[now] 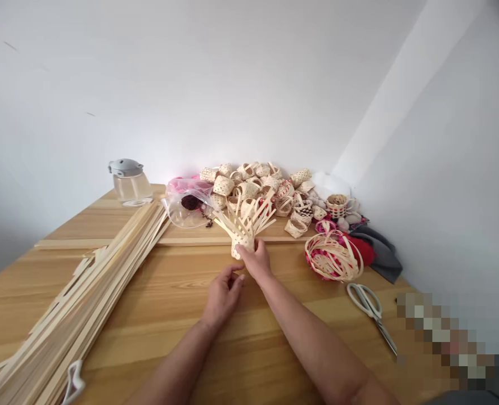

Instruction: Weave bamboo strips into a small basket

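A small half-woven basket (235, 247) of pale flat strips stands upright near the middle of the table. Its loose strip ends fan out above the woven part. My right hand (258, 263) grips its right side, thumb toward me; the far fingers are hidden. My left hand (226, 292) is just below and left of the basket, not holding it. Its fingers are curved, with a gap between them and the thumb.
Long flat strips (106, 281) lie across the left side, with a white-handled tool (73, 382) near them. Behind are a lidded glass jar (133, 188), a plastic bag (181, 211) and many finished little baskets (249, 191). A strip-filled basket (331, 256) and scissors (369, 306) lie rightward.
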Demonstrator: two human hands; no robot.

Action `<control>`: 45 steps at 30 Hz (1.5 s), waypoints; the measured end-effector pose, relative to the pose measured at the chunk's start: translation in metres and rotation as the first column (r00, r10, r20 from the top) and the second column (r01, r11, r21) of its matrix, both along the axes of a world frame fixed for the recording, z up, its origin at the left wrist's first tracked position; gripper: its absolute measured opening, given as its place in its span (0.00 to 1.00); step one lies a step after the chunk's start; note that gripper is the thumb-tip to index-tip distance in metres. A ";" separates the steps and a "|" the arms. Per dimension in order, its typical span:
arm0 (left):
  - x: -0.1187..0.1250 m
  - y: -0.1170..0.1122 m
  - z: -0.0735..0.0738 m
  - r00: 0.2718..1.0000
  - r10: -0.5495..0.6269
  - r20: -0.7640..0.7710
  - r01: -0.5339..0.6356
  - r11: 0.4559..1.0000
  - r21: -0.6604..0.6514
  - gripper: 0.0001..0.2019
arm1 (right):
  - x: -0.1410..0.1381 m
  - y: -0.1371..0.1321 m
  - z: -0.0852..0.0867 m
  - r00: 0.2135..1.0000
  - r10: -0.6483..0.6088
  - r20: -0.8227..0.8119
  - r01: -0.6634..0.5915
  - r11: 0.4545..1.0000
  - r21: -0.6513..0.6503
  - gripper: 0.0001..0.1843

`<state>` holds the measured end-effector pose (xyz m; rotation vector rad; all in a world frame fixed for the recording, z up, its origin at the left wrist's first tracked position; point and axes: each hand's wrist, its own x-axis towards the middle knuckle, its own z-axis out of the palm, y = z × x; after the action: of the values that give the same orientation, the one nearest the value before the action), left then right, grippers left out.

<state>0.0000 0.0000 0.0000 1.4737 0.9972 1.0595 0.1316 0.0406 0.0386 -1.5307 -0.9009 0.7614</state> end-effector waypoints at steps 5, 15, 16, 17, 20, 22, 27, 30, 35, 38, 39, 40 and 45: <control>-0.005 0.000 0.004 0.958 0.210 0.196 -0.209 0.978 -0.026 0.26 | 0.006 -0.038 -0.002 0.880 0.330 -0.341 -0.266 0.938 0.221 0.24; -0.006 -0.006 0.012 0.999 -0.006 0.042 0.005 1.000 0.022 0.29 | 0.018 -0.068 -0.009 0.704 0.607 -0.369 -0.475 0.789 0.390 0.25; -0.006 -0.006 0.012 1.000 -0.014 0.028 0.013 1.000 0.027 0.27 | 0.020 -0.068 -0.008 0.694 0.623 -0.362 -0.502 0.778 0.377 0.25; -0.006 -0.006 0.012 1.000 -0.009 0.006 0.008 0.999 0.036 0.26 | 0.021 -0.068 -0.007 0.686 0.636 -0.354 -0.524 0.769 0.366 0.25; -0.007 -0.006 0.014 0.998 0.028 -0.055 -0.025 0.998 0.053 0.25 | 0.023 -0.070 -0.006 0.676 0.656 -0.335 -0.552 0.753 0.359 0.26; -0.007 -0.006 0.015 0.997 0.041 -0.070 -0.038 0.998 0.042 0.25 | 0.024 -0.071 -0.007 0.683 0.651 -0.332 -0.549 0.756 0.356 0.27; -0.005 -0.005 0.015 1.000 0.025 0.008 -0.025 0.999 0.035 0.26 | 0.023 -0.069 -0.010 0.681 0.634 -0.366 -0.531 0.772 0.349 0.27; -0.005 -0.003 0.013 1.000 0.028 0.015 -0.028 0.999 0.037 0.28 | 0.022 -0.068 -0.009 0.678 0.637 -0.366 -0.533 0.770 0.351 0.27; -0.006 -0.003 0.012 1.000 0.028 -0.002 -0.028 0.999 0.040 0.27 | 0.021 -0.070 -0.005 0.681 0.650 -0.338 -0.539 0.757 0.370 0.28; -0.006 -0.003 0.011 1.000 0.014 0.004 -0.014 0.999 0.030 0.28 | 0.020 -0.070 -0.005 0.693 0.643 -0.324 -0.536 0.762 0.364 0.30; -0.006 -0.002 0.011 1.000 0.009 0.006 -0.009 1.000 0.026 0.28 | 0.020 -0.070 -0.006 0.694 0.639 -0.330 -0.533 0.765 0.362 0.30; -0.007 -0.002 0.011 1.000 0.002 0.008 -0.002 1.000 0.025 0.29 | 0.020 -0.069 -0.008 0.694 0.633 -0.342 -0.525 0.771 0.360 0.30; -0.008 -0.003 0.009 0.998 -0.052 -0.024 0.053 0.997 0.048 0.35 | 0.022 -0.064 -0.017 0.675 0.554 -0.486 -0.441 0.832 0.336 0.27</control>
<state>-0.0076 -0.0026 0.0090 1.5465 0.9491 1.0383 0.1538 -0.0229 0.0214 -0.7821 -0.9029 1.4034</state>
